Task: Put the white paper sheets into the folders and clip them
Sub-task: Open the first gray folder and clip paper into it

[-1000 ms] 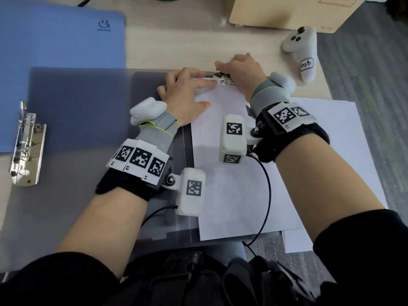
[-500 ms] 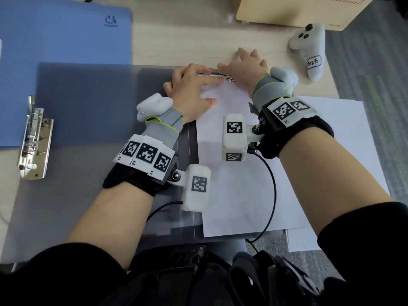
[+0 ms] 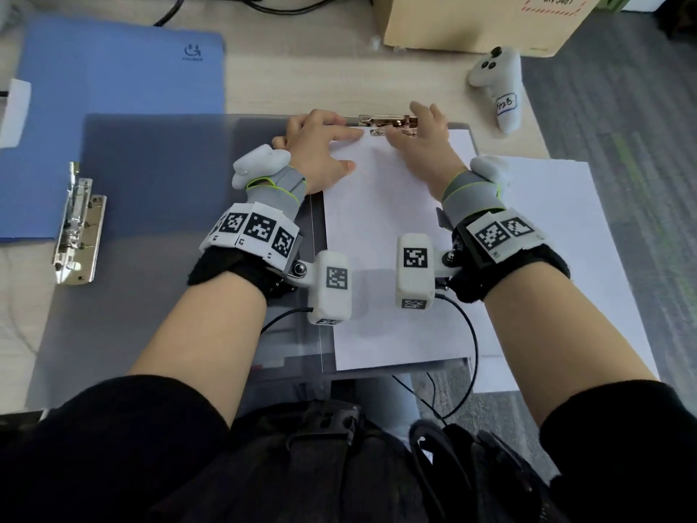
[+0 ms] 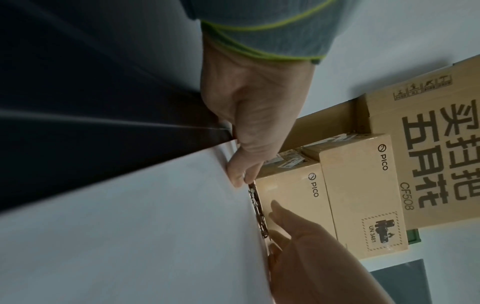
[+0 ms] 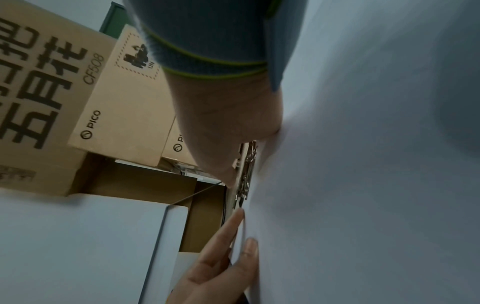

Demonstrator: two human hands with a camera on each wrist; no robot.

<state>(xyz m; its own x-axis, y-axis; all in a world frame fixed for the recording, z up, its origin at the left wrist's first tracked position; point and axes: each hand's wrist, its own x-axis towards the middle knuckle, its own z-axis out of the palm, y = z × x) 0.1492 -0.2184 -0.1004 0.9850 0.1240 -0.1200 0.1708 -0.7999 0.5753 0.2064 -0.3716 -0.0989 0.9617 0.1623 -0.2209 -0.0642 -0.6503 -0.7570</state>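
An open grey folder (image 3: 158,205) lies flat on the desk. A white sheet (image 3: 381,235) rests on its right half, with its top edge at the folder's gold metal clip (image 3: 388,122). My left hand (image 3: 324,139) lies flat on the sheet's top left corner, fingers straight, fingertips just left of the clip. My right hand (image 3: 424,132) rests with straight fingers on the clip's right end. In the left wrist view the left fingertips (image 4: 240,176) touch the sheet's edge by the clip (image 4: 257,209). The right wrist view shows the clip (image 5: 245,170) under my right hand (image 5: 228,123).
A blue folder (image 3: 113,107) lies at the back left, with a silver clip (image 3: 75,228) by its near edge. More white sheets (image 3: 558,258) lie at the right. A white controller (image 3: 498,88) and a cardboard box (image 3: 471,20) stand behind.
My right hand has slid right off the middle of the clip, which now shows between the two hands. My left hand stays on the sheet's top left corner.
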